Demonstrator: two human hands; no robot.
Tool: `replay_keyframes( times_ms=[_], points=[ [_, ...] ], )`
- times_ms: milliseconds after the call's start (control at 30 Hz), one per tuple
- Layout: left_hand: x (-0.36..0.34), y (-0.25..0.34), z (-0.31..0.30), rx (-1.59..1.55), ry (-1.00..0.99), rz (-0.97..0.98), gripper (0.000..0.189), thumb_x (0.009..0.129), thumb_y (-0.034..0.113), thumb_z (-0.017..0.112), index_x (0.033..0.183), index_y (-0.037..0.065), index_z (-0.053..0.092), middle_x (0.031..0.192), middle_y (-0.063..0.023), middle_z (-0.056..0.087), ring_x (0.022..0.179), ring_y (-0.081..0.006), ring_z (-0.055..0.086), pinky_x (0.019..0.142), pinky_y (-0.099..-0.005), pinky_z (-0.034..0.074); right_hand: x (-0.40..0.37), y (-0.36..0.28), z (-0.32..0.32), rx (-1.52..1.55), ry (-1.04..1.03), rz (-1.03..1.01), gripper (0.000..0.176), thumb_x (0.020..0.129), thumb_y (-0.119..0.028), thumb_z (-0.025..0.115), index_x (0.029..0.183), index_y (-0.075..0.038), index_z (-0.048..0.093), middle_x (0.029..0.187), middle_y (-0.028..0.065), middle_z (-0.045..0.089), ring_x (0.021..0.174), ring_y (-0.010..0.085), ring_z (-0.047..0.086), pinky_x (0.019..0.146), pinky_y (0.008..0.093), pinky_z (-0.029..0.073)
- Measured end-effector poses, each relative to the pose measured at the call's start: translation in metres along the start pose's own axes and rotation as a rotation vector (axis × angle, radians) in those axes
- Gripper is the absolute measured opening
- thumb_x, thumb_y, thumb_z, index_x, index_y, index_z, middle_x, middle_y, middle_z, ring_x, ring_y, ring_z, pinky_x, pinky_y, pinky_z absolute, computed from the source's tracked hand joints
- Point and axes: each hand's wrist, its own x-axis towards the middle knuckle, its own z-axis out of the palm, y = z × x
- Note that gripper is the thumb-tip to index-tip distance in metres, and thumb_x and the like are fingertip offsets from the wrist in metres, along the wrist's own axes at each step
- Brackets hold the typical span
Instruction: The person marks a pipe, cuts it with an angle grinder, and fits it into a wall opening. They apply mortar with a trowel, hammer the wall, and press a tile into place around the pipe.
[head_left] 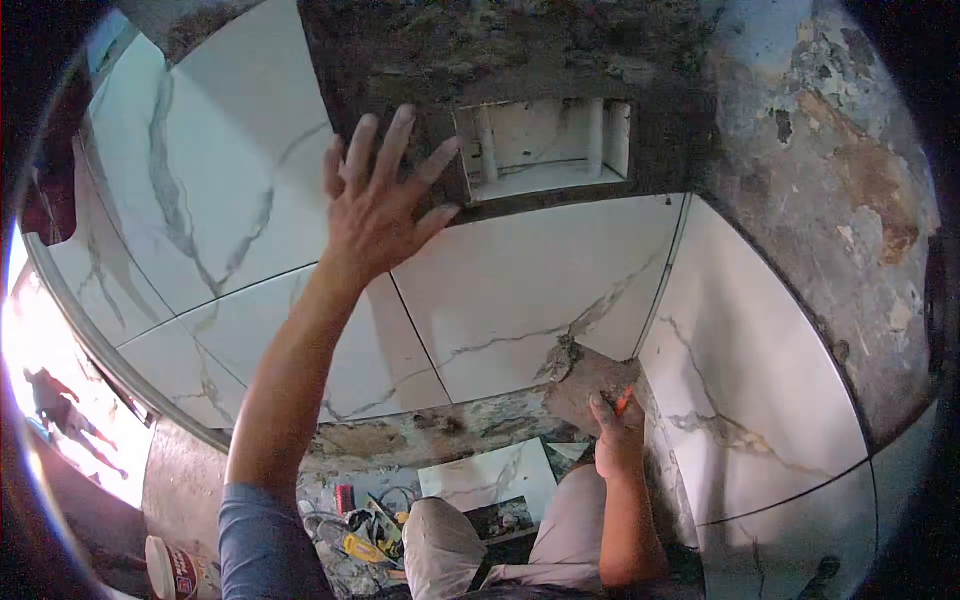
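Note:
My left hand (378,205) is spread wide with nothing in it, over the dark mortar wall and the top edge of the marbled wall tiles (540,285). To its right is a recessed niche (548,145) in the mortar. Lower right, my right hand (618,430) is closed round a thin orange tool (625,400), which I cannot make out fully. It is near the tiled corner, beside a notch at the bottom of the tiles where rough wall shows.
Tools (365,540) and a tile piece (485,475) lie on the floor by my knees. A white bucket (165,568) stands at the lower left. Tiles (750,370) cover the right wall below bare plaster (840,180). A person (62,408) is outside at the far left.

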Motion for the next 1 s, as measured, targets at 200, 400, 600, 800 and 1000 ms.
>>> replay_keyframes(
  times_ms=[200, 400, 600, 800, 1000],
  points=[
    [0.023, 0.011, 0.009, 0.095, -0.004, -0.058, 0.059, 0.08, 0.06, 0.054, 0.131, 0.032, 0.05, 0.148, -0.0093, 0.026, 0.132, -0.0347, 0.023, 0.107, -0.0542, 0.012, 0.01, 0.009, -0.01, 0.017, -0.017, -0.057, 0.03, 0.082, -0.032, 0.068, 0.089, -0.003, 0.059, 0.08, -0.0003, 0.057, 0.074, 0.012, 0.05, 0.069, 0.0291, 0.04],
    [0.028, 0.014, 0.012, 0.114, -0.003, -0.077, 0.062, 0.081, 0.064, 0.051, 0.133, 0.029, 0.049, 0.148, -0.0102, 0.028, 0.133, -0.0349, 0.023, 0.107, -0.0548, 0.01, 0.013, 0.011, -0.017, 0.044, -0.051, -0.034, 0.027, 0.083, -0.03, 0.067, 0.081, -0.005, 0.058, 0.074, -0.0033, 0.054, 0.07, 0.009, 0.047, 0.065, 0.0265, 0.039],
    [0.031, 0.034, 0.02, 0.122, -0.022, -0.114, 0.068, 0.082, 0.061, 0.053, 0.135, 0.019, 0.047, 0.149, -0.0114, 0.023, 0.135, -0.0359, 0.017, 0.106, -0.0575, 0.007, 0.017, 0.012, -0.023, 0.105, -0.099, 0.006, 0.02, 0.085, -0.018, 0.066, 0.099, -0.005, 0.059, 0.087, -0.0036, 0.058, 0.081, 0.0079, 0.051, 0.078, 0.0257, 0.04],
    [0.054, 0.075, 0.033, 0.086, -0.055, -0.109, 0.07, 0.08, 0.057, 0.059, 0.135, 0.016, 0.045, 0.151, -0.0114, 0.02, 0.136, -0.036, 0.016, 0.104, -0.0617, 0.009, 0.016, 0.01, -0.022, 0.025, -0.026, -0.049, 0.023, 0.084, -0.025, 0.066, 0.09, -0.003, 0.059, 0.077, -0.0024, 0.056, 0.071, 0.0093, 0.049, 0.068, 0.028, 0.04],
    [0.097, 0.12, 0.049, -0.073, 0.051, -0.037, 0.066, 0.081, 0.055, 0.058, 0.135, 0.018, 0.046, 0.15, -0.0122, 0.022, 0.135, -0.0394, 0.019, 0.103, -0.0641, 0.015, 0.017, 0.009, -0.031, 0.004, 0.01, -0.081, 0.031, 0.084, -0.031, 0.065, 0.076, -0.003, 0.056, 0.066, -0.0005, 0.052, 0.062, 0.0107, 0.046, 0.059, 0.0308, 0.04]
  ],
)
